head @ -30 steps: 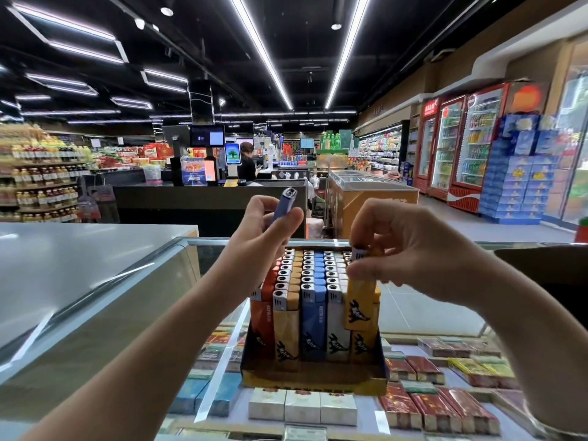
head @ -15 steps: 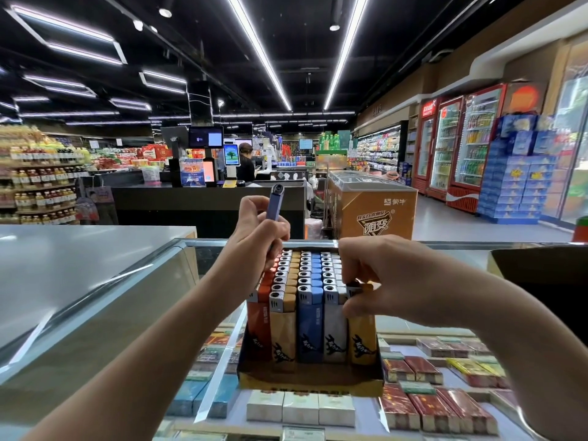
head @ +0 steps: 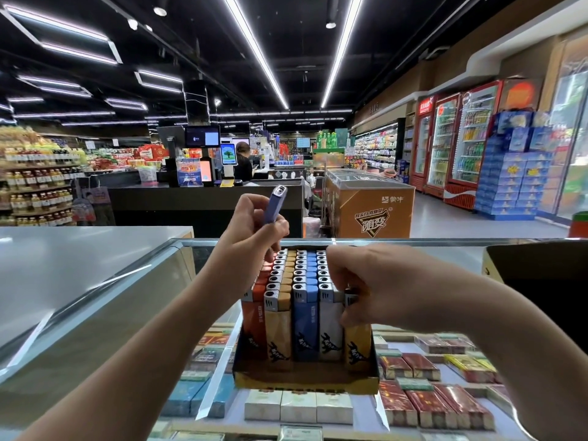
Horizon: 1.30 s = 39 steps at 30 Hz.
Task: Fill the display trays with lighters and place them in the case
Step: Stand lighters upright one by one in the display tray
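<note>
A cardboard display tray (head: 305, 378) stands on the glass case top (head: 410, 241), packed with upright lighters in red, orange, blue and white rows (head: 305, 316). My left hand (head: 248, 237) is raised above the tray's left rear and holds a blue lighter (head: 275, 206) upright, metal cap up. My right hand (head: 366, 281) is closed over the top of an orange lighter (head: 358, 343) in the tray's right front column, pressing on it.
Cigarette packs (head: 423, 405) fill the case under the glass. A grey counter (head: 63, 268) lies to the left, a dark open box (head: 541, 275) to the right. Beyond are a checkout desk (head: 203, 202), a person at it, a chest freezer (head: 369, 205) and drink fridges.
My right hand has pushed the orange lighter down into the right front column. My left hand turned the blue lighter more upright and stayed raised.
</note>
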{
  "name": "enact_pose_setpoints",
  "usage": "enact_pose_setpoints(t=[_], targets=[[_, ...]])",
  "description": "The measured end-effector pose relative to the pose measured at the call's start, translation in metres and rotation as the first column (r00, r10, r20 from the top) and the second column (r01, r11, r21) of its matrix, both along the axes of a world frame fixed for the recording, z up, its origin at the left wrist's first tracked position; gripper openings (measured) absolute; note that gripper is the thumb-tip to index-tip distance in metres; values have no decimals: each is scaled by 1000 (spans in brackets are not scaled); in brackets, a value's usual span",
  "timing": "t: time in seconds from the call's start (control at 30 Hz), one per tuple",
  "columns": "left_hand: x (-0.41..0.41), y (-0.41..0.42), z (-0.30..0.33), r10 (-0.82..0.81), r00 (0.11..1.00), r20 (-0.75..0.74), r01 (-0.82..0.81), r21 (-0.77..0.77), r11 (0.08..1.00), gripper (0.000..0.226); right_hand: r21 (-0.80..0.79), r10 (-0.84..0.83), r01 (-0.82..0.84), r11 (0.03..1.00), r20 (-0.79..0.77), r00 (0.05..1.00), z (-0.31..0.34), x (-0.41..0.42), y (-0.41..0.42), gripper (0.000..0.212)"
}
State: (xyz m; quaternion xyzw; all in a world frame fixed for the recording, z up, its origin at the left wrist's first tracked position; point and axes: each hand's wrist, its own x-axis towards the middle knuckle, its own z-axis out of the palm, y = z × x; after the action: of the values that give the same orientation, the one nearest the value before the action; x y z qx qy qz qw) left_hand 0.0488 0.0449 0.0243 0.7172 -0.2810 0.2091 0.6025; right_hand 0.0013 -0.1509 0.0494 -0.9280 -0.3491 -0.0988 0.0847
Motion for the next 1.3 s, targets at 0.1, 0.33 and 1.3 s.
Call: enact_pose_setpoints(t=[0.1,0.33,1.3], targets=[[-4,-2,2,-4,999,44,3,22,1000,13,212,121,-98,972,-96,988,1,4,-2,31],[-8,9,11,-141,987,-83,125,-177,976,16,586,83,-195,787,213,974,-4,15,3,12],[4,4,-4,105,947,-305,-30,241,970,22,746,287,-286,601,133,949,-5,5,13,14]])
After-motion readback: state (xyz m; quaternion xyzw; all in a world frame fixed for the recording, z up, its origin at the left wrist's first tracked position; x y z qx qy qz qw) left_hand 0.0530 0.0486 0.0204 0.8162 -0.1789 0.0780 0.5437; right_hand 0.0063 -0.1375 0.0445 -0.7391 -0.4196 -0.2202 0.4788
